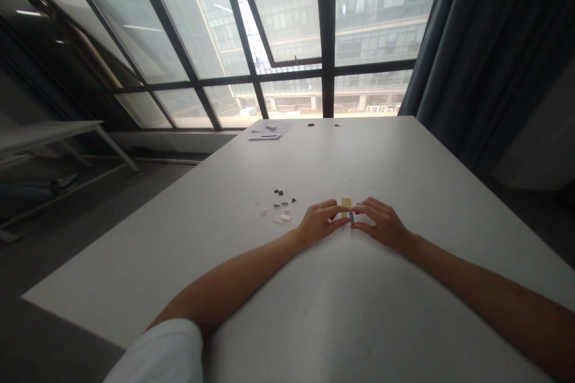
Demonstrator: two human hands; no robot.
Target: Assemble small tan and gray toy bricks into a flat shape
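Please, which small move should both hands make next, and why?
Perhaps press the grey strip gently against the yellow piece: fingertips of the left hand and right hand are at the strip, with the yellow piece beside it. Whether they already join is too small to tell.

We have a wide, bare stretch of table (341,161) beyond our left hand (320,216) and right hand (381,222), reaching to the papers (269,127) at the far left corner. Between our fingertips, the yellow piece (346,201) and grey piece (352,216) take up the gap. To the left, dark bits (281,192) and pale bits (286,216) (low, but scattered) obstruct a flat sweep. Right of our right hand, free surface runs to the edge; nearer us, our forearms bound another bare patch.
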